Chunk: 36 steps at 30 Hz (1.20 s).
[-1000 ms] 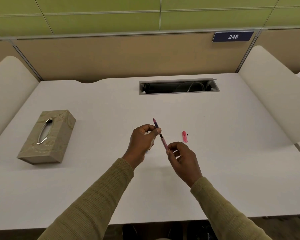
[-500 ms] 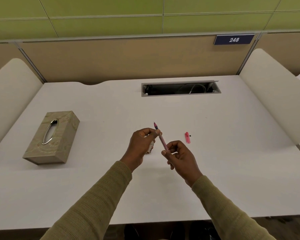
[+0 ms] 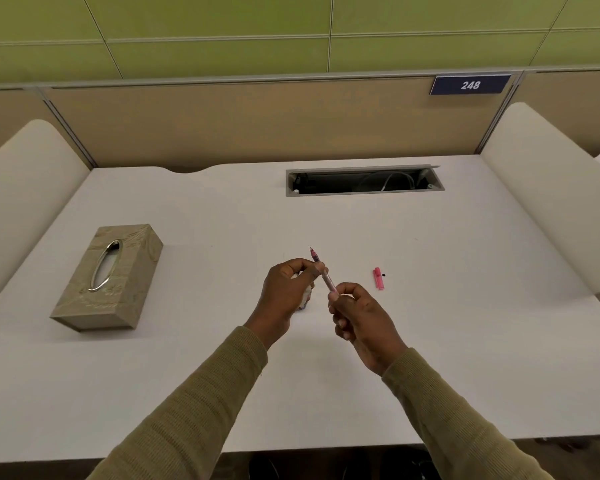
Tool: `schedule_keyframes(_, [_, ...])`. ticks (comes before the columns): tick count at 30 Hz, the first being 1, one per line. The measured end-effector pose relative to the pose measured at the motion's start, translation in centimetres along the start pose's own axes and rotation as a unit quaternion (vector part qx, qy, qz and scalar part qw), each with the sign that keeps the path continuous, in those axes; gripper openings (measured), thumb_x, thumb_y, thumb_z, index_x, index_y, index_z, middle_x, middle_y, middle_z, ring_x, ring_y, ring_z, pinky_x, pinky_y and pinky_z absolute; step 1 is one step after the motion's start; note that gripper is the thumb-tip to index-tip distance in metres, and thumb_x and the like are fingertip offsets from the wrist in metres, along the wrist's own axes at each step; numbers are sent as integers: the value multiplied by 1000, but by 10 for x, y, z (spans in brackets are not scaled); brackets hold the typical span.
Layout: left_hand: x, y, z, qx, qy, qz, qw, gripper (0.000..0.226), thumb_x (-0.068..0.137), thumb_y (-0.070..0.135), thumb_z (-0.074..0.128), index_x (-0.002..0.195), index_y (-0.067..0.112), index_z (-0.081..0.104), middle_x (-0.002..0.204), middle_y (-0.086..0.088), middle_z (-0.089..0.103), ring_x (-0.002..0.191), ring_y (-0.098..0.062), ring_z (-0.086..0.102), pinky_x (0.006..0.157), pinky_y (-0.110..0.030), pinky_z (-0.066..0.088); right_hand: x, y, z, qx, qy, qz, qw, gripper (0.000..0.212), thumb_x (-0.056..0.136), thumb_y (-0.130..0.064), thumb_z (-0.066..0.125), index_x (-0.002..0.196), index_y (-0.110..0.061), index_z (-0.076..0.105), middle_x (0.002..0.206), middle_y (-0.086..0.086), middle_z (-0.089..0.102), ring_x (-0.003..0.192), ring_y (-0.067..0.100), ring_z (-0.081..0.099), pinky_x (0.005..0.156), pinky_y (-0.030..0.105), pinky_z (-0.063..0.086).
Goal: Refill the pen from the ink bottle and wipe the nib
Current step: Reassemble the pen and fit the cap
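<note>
A slim pink pen point(image 3: 327, 279) is held above the white desk with its dark nib end pointing up and away. My left hand point(image 3: 286, 289) pinches the pen near the nib and also has a small wad of white tissue point(image 3: 306, 299) tucked under its fingers. My right hand point(image 3: 359, 317) grips the pen's lower barrel end. A pink cap point(image 3: 378, 278) lies on the desk to the right, with a tiny black speck beside it. No ink bottle is in view.
A beige tissue box point(image 3: 108, 277) with a metal-rimmed slot stands on the left of the desk point(image 3: 465, 341). An open cable tray point(image 3: 364, 181) is sunk into the desk's far side. Padded white dividers flank both sides.
Both hands have stayed close together on the pen. The pen has slid down through the left fingers, so less of its nib end shows above them.
</note>
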State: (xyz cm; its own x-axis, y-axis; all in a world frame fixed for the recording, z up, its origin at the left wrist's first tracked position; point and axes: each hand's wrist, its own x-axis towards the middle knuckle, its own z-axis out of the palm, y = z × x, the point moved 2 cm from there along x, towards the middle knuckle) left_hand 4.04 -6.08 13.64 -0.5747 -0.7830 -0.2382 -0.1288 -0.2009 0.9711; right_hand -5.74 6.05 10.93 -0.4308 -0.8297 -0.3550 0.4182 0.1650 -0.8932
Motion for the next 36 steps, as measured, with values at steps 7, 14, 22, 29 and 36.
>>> schedule_keyframes(7, [-2, 3, 1, 0, 1, 7, 1000, 18, 94, 25, 67, 90, 11, 78, 63, -9, 38, 48, -15, 30, 48, -27, 28, -2, -1, 4, 45, 5, 19, 999, 33, 104, -37, 50, 114, -10, 66, 75, 1, 57, 55, 10, 37, 50, 25, 28])
schedule_keyframes(14, [-4, 5, 1, 5, 1, 10, 1000, 20, 94, 25, 67, 91, 9, 77, 67, -12, 39, 49, -15, 31, 48, -27, 29, -3, -1, 5, 52, -4, 20, 998, 38, 106, -37, 45, 107, -6, 66, 71, -1, 54, 52, 10, 29, 47, 23, 24])
schedule_keyframes(22, [-5, 4, 1, 7, 5, 12, 1000, 19, 94, 27, 68, 91, 10, 78, 68, -14, 40, 52, -17, 33, 50, -29, 30, -3, -3, 5, 35, -1, 7, 999, 19, 100, -30, 58, 104, -12, 62, 77, 3, 53, 53, 11, 29, 49, 25, 24])
schedule_keyframes(29, [-6, 6, 4, 19, 8, 21, 1000, 19, 94, 29, 68, 89, 15, 78, 71, -15, 45, 61, -22, 37, 53, -29, 34, -3, -5, 6, 43, 7, 10, 999, 22, 97, -29, 63, 111, -11, 64, 79, 3, 56, 52, 11, 31, 48, 24, 26])
schedule_keyframes(36, [-5, 4, 4, 8, 9, 15, 1000, 20, 93, 27, 68, 90, 9, 77, 67, -15, 41, 52, -17, 33, 51, -30, 31, -3, -4, 4, 39, 10, 14, 999, 39, 104, -38, 50, 109, -6, 71, 75, 0, 59, 53, 10, 33, 48, 24, 25])
